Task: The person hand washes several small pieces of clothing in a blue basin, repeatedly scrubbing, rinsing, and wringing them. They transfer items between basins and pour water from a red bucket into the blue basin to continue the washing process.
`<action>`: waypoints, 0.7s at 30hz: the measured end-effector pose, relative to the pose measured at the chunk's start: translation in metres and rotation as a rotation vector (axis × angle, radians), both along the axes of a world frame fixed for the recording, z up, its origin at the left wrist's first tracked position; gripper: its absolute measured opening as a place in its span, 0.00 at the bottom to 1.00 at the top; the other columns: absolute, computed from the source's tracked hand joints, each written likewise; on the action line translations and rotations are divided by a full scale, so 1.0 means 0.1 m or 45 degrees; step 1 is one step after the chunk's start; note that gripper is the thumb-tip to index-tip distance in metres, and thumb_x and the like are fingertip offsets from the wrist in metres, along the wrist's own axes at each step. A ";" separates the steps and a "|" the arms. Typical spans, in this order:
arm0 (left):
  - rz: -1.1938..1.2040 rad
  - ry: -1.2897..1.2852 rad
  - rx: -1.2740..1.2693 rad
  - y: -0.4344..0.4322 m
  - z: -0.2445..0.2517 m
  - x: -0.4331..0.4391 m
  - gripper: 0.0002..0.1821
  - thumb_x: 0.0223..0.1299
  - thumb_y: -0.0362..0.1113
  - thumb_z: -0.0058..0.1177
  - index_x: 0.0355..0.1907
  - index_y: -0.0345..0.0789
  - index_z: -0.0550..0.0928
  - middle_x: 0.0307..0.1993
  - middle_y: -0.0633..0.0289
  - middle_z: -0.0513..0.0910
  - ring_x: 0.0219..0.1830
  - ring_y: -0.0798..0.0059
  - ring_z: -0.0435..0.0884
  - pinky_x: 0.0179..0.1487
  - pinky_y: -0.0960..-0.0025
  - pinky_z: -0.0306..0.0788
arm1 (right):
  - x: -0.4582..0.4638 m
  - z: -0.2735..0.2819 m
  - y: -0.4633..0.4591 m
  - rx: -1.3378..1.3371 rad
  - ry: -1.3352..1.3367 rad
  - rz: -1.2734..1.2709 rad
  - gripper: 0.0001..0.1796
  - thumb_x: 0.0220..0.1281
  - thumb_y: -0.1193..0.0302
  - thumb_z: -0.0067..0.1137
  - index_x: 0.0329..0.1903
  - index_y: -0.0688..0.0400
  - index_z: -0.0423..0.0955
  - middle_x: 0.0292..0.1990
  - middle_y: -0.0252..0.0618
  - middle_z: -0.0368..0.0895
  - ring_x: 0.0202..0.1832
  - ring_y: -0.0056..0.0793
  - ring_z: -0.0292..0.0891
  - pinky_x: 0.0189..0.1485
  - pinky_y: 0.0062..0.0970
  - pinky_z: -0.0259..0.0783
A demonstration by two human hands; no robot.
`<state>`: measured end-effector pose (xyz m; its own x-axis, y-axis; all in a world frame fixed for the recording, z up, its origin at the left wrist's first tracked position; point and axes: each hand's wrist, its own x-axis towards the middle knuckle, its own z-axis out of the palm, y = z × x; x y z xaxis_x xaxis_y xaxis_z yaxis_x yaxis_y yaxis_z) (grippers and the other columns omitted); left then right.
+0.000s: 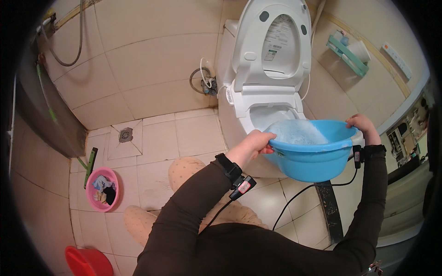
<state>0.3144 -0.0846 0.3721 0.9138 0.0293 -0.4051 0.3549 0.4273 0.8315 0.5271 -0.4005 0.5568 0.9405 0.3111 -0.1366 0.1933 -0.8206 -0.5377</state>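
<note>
A blue plastic basin [312,164] is held up by both my hands at the front of a white toilet [234,127]. My left hand [255,143] grips its left rim, and my right hand [361,125] grips the rim on the far right. Foamy, soapy water [297,132] lies in the basin, banked against its far left side. The basin tilts toward the toilet bowl [269,114], and its body hides the front of the bowl. Behind, the toilet seat and lid [243,45] stand raised.
A pink basin [90,203] with several pieces of cloth sits on the tiled floor, beside a green squeegee [90,167]. A red bucket [98,262] stands at lower left. A floor drain [125,135] lies near the wall. A cable [310,185] hangs between my wrist straps. A black threshold [329,214] crosses the floor.
</note>
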 end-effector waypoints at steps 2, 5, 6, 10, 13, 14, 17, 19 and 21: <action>-0.001 0.004 -0.043 -0.05 -0.10 0.11 0.17 0.61 0.40 0.55 0.39 0.25 0.77 0.31 0.58 0.80 0.26 0.75 0.79 0.33 0.73 0.80 | 0.11 0.01 0.04 0.042 0.053 -0.028 0.10 0.38 0.73 0.61 0.28 0.65 0.77 0.22 0.38 0.77 0.24 0.32 0.72 0.27 0.32 0.68; -0.025 0.024 -0.144 -0.13 -0.22 0.21 0.16 0.61 0.40 0.53 0.38 0.26 0.76 0.27 0.61 0.77 0.24 0.75 0.78 0.31 0.71 0.81 | 0.26 0.10 0.18 -0.061 0.114 -0.112 0.07 0.41 0.73 0.61 0.25 0.62 0.75 0.19 0.35 0.73 0.19 0.29 0.69 0.20 0.31 0.64; -0.028 0.038 -0.174 -0.17 -0.26 0.24 0.15 0.61 0.39 0.52 0.38 0.26 0.76 0.27 0.61 0.76 0.24 0.75 0.77 0.31 0.70 0.81 | 0.32 0.17 0.27 -0.123 0.132 -0.165 0.06 0.42 0.72 0.61 0.23 0.60 0.73 0.18 0.34 0.71 0.18 0.27 0.67 0.18 0.30 0.62; -0.116 0.094 -0.272 -0.32 -0.39 0.33 0.12 0.62 0.37 0.49 0.36 0.28 0.74 0.25 0.63 0.73 0.22 0.77 0.75 0.30 0.69 0.82 | 0.44 0.30 0.70 -0.157 0.083 -0.185 0.09 0.44 0.72 0.61 0.20 0.58 0.69 0.14 0.31 0.65 0.12 0.24 0.62 0.14 0.28 0.58; -0.163 0.164 -0.325 -0.40 -0.55 0.44 0.10 0.62 0.37 0.47 0.35 0.31 0.73 0.23 0.65 0.71 0.20 0.79 0.72 0.29 0.68 0.82 | 0.45 0.38 1.10 -0.255 -0.037 -0.081 0.09 0.45 0.72 0.61 0.21 0.60 0.71 0.15 0.33 0.67 0.12 0.26 0.64 0.15 0.29 0.62; -0.186 0.190 -0.344 -0.42 -0.61 0.48 0.09 0.62 0.37 0.47 0.35 0.31 0.73 0.23 0.65 0.71 0.20 0.79 0.71 0.30 0.67 0.82 | 0.44 0.45 1.25 -0.309 -0.028 -0.051 0.09 0.46 0.71 0.62 0.21 0.60 0.71 0.15 0.33 0.68 0.13 0.26 0.65 0.15 0.29 0.63; -0.276 0.179 -0.446 -0.49 -0.78 0.57 0.08 0.63 0.37 0.45 0.36 0.35 0.73 0.22 0.66 0.70 0.20 0.80 0.70 0.30 0.66 0.81 | 0.30 0.60 1.67 -0.314 -0.009 0.071 0.11 0.49 0.68 0.62 0.22 0.61 0.73 0.17 0.33 0.70 0.16 0.26 0.68 0.19 0.27 0.68; -0.319 0.157 -0.496 -0.57 -0.85 0.60 0.08 0.65 0.38 0.43 0.36 0.36 0.73 0.23 0.67 0.71 0.19 0.80 0.70 0.30 0.65 0.80 | 0.16 0.68 1.98 -0.354 -0.017 0.186 0.12 0.51 0.66 0.62 0.26 0.62 0.75 0.18 0.32 0.70 0.16 0.24 0.69 0.20 0.26 0.70; -0.351 0.146 -0.506 -0.67 -0.90 0.61 0.08 0.67 0.38 0.41 0.36 0.38 0.74 0.24 0.67 0.71 0.20 0.80 0.70 0.30 0.65 0.79 | 0.00 0.75 2.28 -0.459 -0.042 0.323 0.13 0.55 0.64 0.60 0.33 0.63 0.78 0.18 0.31 0.70 0.16 0.21 0.68 0.19 0.24 0.71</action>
